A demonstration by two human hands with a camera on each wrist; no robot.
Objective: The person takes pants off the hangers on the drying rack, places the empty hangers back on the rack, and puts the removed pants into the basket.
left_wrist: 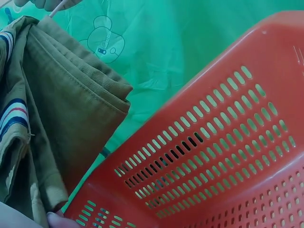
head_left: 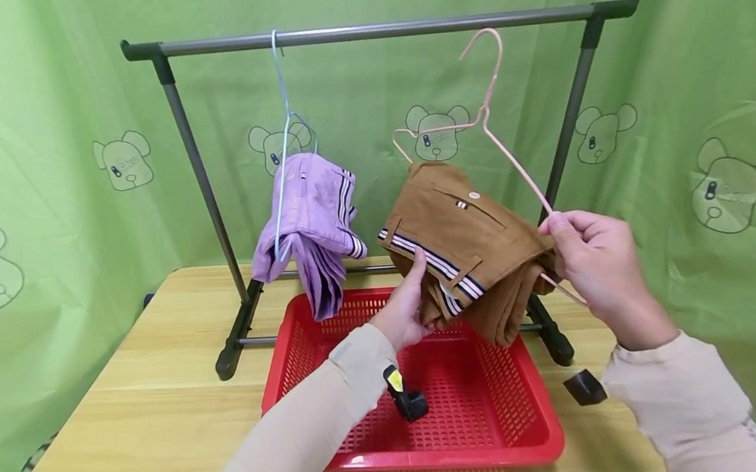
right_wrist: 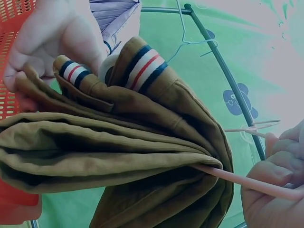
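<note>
My right hand (head_left: 597, 261) pinches the side of a pink wire hanger (head_left: 518, 162), its hook overlapping the rack's rail in the head view. Brown trousers (head_left: 445, 212) with a striped waistband are folded over the hanger's lower bar (right_wrist: 256, 183). My left hand (head_left: 412, 308) holds them at the waistband, thumb in front and the other fingers partly hidden by cloth. In the left wrist view, the folded brown legs (left_wrist: 76, 104) hang at the left. Purple trousers (head_left: 313, 199) hang from a blue hanger (head_left: 284, 143) on the rail at left.
A grey metal rack (head_left: 384, 30) stands on the wooden table (head_left: 165, 383). In front of it is a red perforated basket (head_left: 446, 455), below my hands. A black piece (head_left: 585, 387) lies on the table at right. A green curtain (head_left: 707, 298) hangs behind.
</note>
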